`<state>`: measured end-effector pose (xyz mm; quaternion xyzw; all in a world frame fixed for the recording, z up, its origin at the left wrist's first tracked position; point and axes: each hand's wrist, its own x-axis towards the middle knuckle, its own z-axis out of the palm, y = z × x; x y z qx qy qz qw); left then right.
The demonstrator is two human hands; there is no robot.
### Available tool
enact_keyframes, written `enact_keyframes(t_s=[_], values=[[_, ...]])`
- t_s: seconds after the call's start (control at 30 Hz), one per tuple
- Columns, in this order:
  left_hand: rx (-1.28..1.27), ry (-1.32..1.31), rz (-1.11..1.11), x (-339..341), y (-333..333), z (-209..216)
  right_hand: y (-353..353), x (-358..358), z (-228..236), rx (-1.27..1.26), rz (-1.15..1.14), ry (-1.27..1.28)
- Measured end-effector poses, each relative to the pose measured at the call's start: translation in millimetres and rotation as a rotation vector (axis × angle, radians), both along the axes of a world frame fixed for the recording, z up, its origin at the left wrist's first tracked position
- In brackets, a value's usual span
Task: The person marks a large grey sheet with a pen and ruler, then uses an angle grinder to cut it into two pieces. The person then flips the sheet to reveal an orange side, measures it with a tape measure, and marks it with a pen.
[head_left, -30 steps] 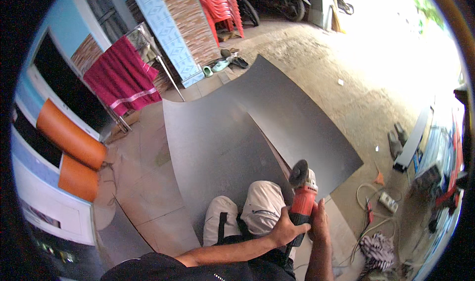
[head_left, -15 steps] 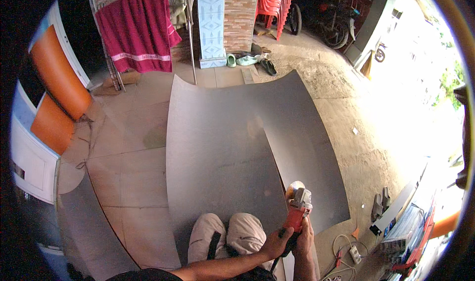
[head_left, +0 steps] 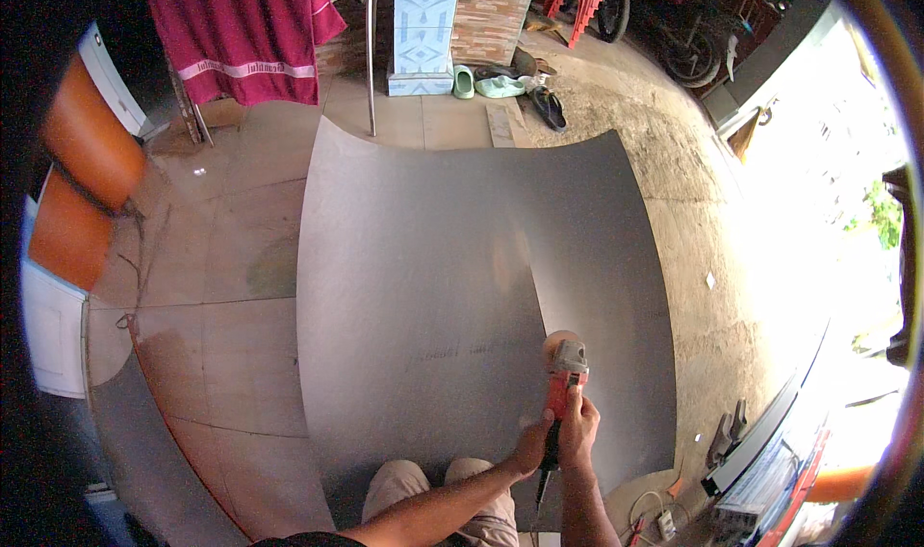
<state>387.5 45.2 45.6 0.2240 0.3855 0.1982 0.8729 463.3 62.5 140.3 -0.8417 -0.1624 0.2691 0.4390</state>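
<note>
A red and grey angle grinder (head_left: 560,381) is held in both hands over a large grey metal sheet (head_left: 414,258). My left hand (head_left: 530,445) wraps its dark rear end, where the cord comes out. Farther forward, my right hand (head_left: 578,424) grips the red body. The round disc (head_left: 561,339) meets or hovers just over the sheet; I cannot tell which. From the disc a line runs away from me across the sheet, with a paler surface to its right. My knees (head_left: 397,484) are at the sheet's near edge.
A narrower grey sheet (head_left: 159,451) lies at left. Past the far edge are a metal pole (head_left: 371,56), a hanging maroon towel (head_left: 241,37), a tiled pillar (head_left: 422,42) and footwear (head_left: 500,86). A power strip with cords (head_left: 666,523) and stacked metal lengths (head_left: 760,484) lie at lower right.
The grinder and both hands have moved away from me along the line on the sheet. The whole view has shifted slightly. Both hands keep hold of the grinder.
</note>
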Motion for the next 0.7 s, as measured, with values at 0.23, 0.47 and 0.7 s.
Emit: enact_keyframes(t_s=[0.23,0.47,0.7], values=[[0.142,0.160,-0.061,14,42,-32,58,22,-19,-0.134,0.003,0.136],[0.791,0.447,-0.018,17,87,-2,103,45,-60,-0.221,0.115,0.038],[1.006,1.073,-0.522,-66,257,-69,144,130,-49,-0.082,0.229,0.306]])
